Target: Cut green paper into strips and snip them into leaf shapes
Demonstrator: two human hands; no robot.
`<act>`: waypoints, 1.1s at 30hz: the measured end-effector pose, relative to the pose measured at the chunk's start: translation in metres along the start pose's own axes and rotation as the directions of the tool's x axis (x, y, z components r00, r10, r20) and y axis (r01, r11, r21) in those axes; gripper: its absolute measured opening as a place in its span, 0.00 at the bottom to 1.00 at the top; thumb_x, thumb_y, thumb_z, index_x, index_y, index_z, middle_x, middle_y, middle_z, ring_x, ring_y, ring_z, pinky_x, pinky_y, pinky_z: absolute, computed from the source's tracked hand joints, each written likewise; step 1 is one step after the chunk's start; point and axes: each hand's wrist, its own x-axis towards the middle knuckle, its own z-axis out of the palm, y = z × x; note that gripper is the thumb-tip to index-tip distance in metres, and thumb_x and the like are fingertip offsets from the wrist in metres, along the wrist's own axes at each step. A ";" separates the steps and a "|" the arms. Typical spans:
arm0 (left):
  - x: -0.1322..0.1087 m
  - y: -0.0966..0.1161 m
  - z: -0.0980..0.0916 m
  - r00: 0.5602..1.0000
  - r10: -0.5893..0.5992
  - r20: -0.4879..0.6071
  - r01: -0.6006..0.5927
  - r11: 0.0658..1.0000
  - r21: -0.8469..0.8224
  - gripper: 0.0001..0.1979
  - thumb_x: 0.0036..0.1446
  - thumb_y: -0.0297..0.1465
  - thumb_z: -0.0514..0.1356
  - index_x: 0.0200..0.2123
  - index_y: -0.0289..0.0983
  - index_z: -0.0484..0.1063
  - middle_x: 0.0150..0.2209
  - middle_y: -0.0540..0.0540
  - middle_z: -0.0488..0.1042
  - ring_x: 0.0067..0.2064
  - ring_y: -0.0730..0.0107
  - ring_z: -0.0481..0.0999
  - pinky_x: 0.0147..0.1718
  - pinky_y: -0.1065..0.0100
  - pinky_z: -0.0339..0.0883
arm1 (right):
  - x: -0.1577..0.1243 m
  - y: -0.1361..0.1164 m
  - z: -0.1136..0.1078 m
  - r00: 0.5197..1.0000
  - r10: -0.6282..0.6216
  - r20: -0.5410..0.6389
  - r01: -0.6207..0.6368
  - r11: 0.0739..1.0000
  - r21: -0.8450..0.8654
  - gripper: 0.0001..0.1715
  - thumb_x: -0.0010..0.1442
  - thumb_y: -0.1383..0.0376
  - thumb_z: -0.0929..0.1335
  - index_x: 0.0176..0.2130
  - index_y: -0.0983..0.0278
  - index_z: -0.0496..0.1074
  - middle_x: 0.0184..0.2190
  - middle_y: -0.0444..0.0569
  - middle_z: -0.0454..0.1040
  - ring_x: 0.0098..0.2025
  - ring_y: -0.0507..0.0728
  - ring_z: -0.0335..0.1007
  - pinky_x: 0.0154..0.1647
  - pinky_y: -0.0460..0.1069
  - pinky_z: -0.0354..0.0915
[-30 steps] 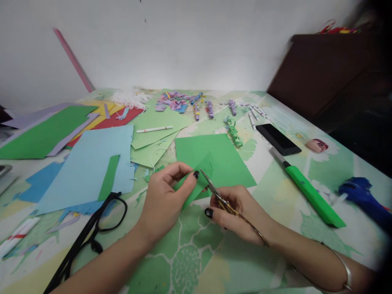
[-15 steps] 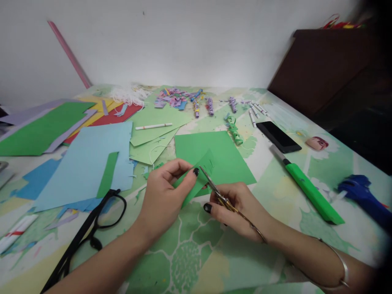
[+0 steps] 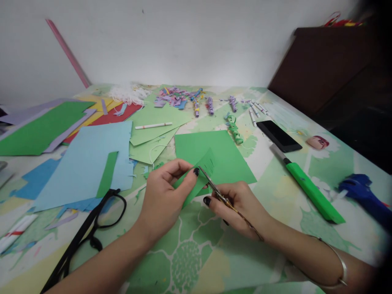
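My left hand (image 3: 167, 190) pinches a small green paper piece (image 3: 206, 165) that has several short slits near its upper end. My right hand (image 3: 241, 208) is closed round the handles of metal scissors (image 3: 221, 197), whose blades point up and left and reach the paper beside my left thumb. Behind the held piece a larger green sheet (image 3: 228, 151) lies flat on the patterned tablecloth. To the left, a green strip (image 3: 107, 174) rests on a light blue sheet (image 3: 84, 163).
Black glasses (image 3: 98, 216) lie left of my left forearm. On the right are a phone (image 3: 279, 135), a green cutter (image 3: 312, 192) and a blue tool (image 3: 364, 196). Curled paper rolls (image 3: 235, 130), paper scraps (image 3: 171, 98) and white string (image 3: 130, 94) are farther back.
The scissors have closed slightly on the paper, and my right thumb has shifted a little up. My left hand and the paper have hardly moved.
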 end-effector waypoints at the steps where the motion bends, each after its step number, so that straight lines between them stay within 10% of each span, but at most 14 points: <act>1: 0.000 0.000 0.000 1.000 0.002 0.001 -0.002 1.000 -0.002 0.05 0.52 0.28 0.59 0.25 0.35 0.70 0.23 0.53 0.70 0.27 0.78 0.68 0.26 0.79 0.62 | 0.000 0.001 0.001 1.000 0.005 -0.008 -0.005 1.000 -0.012 0.18 0.54 0.58 0.62 0.19 0.65 0.58 0.14 0.39 0.51 0.17 0.46 0.47 0.16 0.43 0.43; 33: -0.001 0.002 0.002 0.999 -0.048 -0.023 0.047 0.997 -0.061 0.03 0.50 0.28 0.61 0.26 0.36 0.71 0.26 0.51 0.72 0.30 0.73 0.71 0.30 0.74 0.65 | 0.004 0.003 0.002 0.999 0.014 -0.052 -0.018 0.997 -0.072 0.21 0.54 0.60 0.62 0.16 0.64 0.53 0.13 0.39 0.48 0.17 0.45 0.43 0.16 0.44 0.40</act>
